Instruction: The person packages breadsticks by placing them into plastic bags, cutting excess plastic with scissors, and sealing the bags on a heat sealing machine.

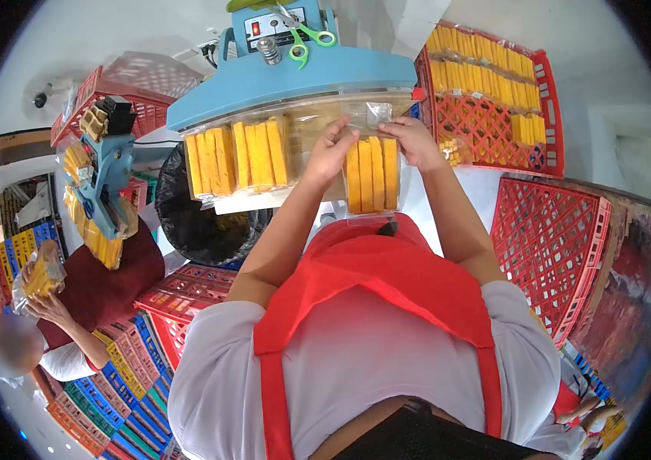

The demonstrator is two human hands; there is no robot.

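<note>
A clear plastic bag of long yellow sticks [372, 176], perhaps bread, hangs upright in front of my chest. My left hand [330, 152] pinches its upper left corner, and the fingers of my right hand [415, 143] are closed on the upper right corner. Just beyond my hands is a blue heat sealer [295, 80] with a long curved arm. Two more filled bags, a left one [209, 162] and a right one [262, 156], hang side by side along the sealer's front edge, left of my left hand. Green-handled scissors [300, 47] lie on top of the sealer.
At right, a red crate [551, 115] holds rows of filled bags; another red crate [551, 245] stands below it. A bin with a black liner [210, 218] is at left. Beyond it, a co-worker [72, 314] holds a bag near a second blue sealer [111, 176]. Stacked coloured crates [122, 376] stand lower left.
</note>
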